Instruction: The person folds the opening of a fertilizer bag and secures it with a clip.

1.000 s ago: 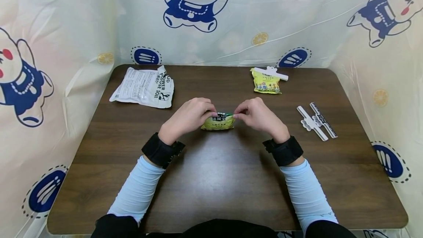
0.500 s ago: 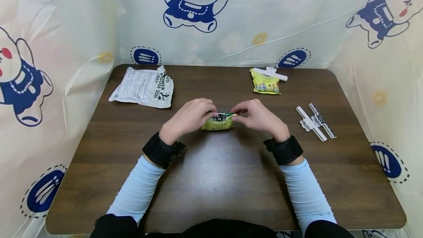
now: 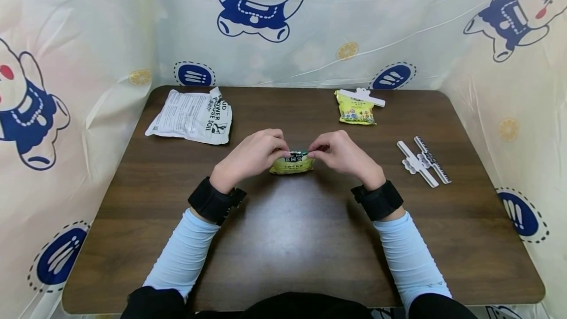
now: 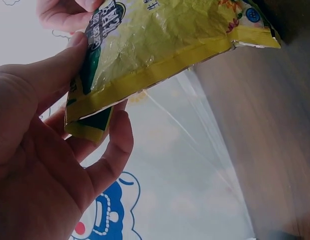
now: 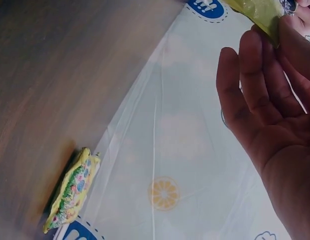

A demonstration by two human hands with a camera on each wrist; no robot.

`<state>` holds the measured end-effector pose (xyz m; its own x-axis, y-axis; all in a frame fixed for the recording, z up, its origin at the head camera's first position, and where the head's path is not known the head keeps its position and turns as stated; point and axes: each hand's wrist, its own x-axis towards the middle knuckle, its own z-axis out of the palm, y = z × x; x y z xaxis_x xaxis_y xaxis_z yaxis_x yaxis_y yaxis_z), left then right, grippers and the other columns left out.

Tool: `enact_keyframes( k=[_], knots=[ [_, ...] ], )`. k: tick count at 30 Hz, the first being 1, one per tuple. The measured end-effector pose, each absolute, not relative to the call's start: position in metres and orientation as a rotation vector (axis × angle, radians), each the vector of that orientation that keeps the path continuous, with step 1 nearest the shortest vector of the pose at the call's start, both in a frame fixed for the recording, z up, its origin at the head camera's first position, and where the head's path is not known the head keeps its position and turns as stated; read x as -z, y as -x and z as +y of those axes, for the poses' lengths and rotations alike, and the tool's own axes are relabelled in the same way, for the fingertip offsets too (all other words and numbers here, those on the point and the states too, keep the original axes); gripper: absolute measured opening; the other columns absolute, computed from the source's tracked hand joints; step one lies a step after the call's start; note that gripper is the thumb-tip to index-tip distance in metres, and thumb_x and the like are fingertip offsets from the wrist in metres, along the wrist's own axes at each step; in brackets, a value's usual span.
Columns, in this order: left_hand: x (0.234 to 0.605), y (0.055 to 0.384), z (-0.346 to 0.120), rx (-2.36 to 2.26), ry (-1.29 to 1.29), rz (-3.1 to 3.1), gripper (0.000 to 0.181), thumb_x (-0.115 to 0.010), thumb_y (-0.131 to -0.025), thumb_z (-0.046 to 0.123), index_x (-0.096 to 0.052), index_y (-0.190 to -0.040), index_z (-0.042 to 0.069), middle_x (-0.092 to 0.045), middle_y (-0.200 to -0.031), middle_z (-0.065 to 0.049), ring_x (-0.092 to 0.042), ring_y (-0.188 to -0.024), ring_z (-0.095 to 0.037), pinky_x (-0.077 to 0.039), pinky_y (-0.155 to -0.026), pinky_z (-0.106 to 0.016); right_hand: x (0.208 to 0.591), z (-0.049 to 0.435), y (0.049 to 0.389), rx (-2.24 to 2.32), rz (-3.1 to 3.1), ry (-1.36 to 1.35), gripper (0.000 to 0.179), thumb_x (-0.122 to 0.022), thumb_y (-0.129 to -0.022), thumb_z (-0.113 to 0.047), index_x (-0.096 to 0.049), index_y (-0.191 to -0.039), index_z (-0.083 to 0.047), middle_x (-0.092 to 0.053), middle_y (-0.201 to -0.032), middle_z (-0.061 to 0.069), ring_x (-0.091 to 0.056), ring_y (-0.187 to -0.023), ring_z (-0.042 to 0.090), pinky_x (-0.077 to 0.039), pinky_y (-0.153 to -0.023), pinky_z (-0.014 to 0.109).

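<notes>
A yellow-green plastic packet with a dark green top strip stands on the table between the two hands. My left hand pinches its upper left corner, the thumb on the near side. In the left wrist view the packet has its top edge folded over to the back, with fingers behind the fold. My right hand pinches the upper right corner between thumb and forefinger. Seen from the right wrist, only a corner of the packet shows at the fingertips.
A similar yellow packet with a white sealing clip across its top lies at the back right. Two more clips, one white and one with dark teeth showing, lie at the right. A white soil bag lies back left.
My right thumb and fingers have shifted slightly left along the packet's top edge and pinch it again after loosening a little. The left hand has stayed nearly still.
</notes>
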<state>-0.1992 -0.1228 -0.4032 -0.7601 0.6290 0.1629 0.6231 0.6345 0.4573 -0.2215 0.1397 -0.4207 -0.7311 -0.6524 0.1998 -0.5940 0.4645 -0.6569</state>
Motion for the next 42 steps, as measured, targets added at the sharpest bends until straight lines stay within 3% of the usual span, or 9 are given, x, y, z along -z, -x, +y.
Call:
enact_keyframes(
  k=[8, 12, 20, 26, 34, 42],
  knots=[
    [0.402, 0.200, -0.124, -0.782, -1.129, 2.804, 0.013, -0.071, -0.101, 0.017, -0.081, -0.098, 0.009, -0.062, -0.088, -0.002, -0.058, -0.076, -0.018, -0.051, -0.070, -0.037, 0.420, 0.139, 0.222, 1.113, 2.630, 1.210, 0.004, -0.079, -0.092, -0.004, -0.082, -0.089, -0.004, -0.079, -0.085, 0.011, -0.069, -0.074, 0.020, -0.059, -0.066, 0.042],
    [0.402, 0.199, -0.121, -0.763, -1.140, 2.794, 0.013, -0.069, -0.102, 0.017, -0.079, -0.096, 0.010, -0.060, -0.086, -0.002, -0.056, -0.074, -0.018, -0.051, -0.069, -0.037, 0.420, 0.139, 0.222, 1.129, 2.614, 1.216, 0.005, -0.079, -0.092, -0.002, -0.081, -0.087, -0.004, -0.079, -0.085, 0.010, -0.069, -0.074, 0.020, -0.060, -0.068, 0.048],
    [0.405, 0.196, -0.118, -0.746, -1.173, 2.819, 0.014, -0.067, -0.103, 0.015, -0.074, -0.092, 0.010, -0.056, -0.085, -0.002, -0.054, -0.073, -0.018, -0.049, -0.068, -0.037, 0.423, 0.136, 0.220, 1.151, 2.570, 1.204, 0.005, -0.075, -0.094, -0.002, -0.078, -0.094, -0.005, -0.078, -0.103, 0.015, -0.072, -0.095, 0.026, -0.061, -0.083, 0.056],
    [0.406, 0.195, -0.119, -0.745, -1.166, 2.830, 0.014, -0.067, -0.104, 0.016, -0.073, -0.093, 0.010, -0.054, -0.085, -0.002, -0.053, -0.073, -0.019, -0.048, -0.068, -0.037, 0.425, 0.129, 0.218, 1.141, 2.569, 1.241, 0.010, -0.077, -0.094, -0.009, -0.079, -0.104, -0.005, -0.078, -0.096, 0.010, -0.068, -0.082, 0.019, -0.062, -0.073, 0.047],
    [0.404, 0.199, -0.123, -0.786, -1.130, 2.807, 0.009, -0.072, -0.100, 0.017, -0.080, -0.100, 0.012, -0.064, -0.090, -0.001, -0.059, -0.076, -0.016, -0.052, -0.070, -0.036, 0.426, 0.128, 0.218, 1.145, 2.612, 1.320, 0.004, -0.078, -0.094, -0.007, -0.081, -0.096, -0.006, -0.078, -0.090, 0.009, -0.069, -0.079, 0.018, -0.060, -0.069, 0.042],
    [0.401, 0.202, -0.130, -0.828, -1.121, 2.810, 0.006, -0.079, -0.094, 0.015, -0.082, -0.096, 0.010, -0.067, -0.089, -0.003, -0.062, -0.077, -0.017, -0.054, -0.069, -0.037, 0.423, 0.134, 0.220, 1.158, 2.615, 1.276, 0.003, -0.079, -0.092, -0.005, -0.082, -0.090, -0.006, -0.077, -0.085, 0.009, -0.067, -0.074, 0.018, -0.057, -0.066, 0.041]
  ],
)
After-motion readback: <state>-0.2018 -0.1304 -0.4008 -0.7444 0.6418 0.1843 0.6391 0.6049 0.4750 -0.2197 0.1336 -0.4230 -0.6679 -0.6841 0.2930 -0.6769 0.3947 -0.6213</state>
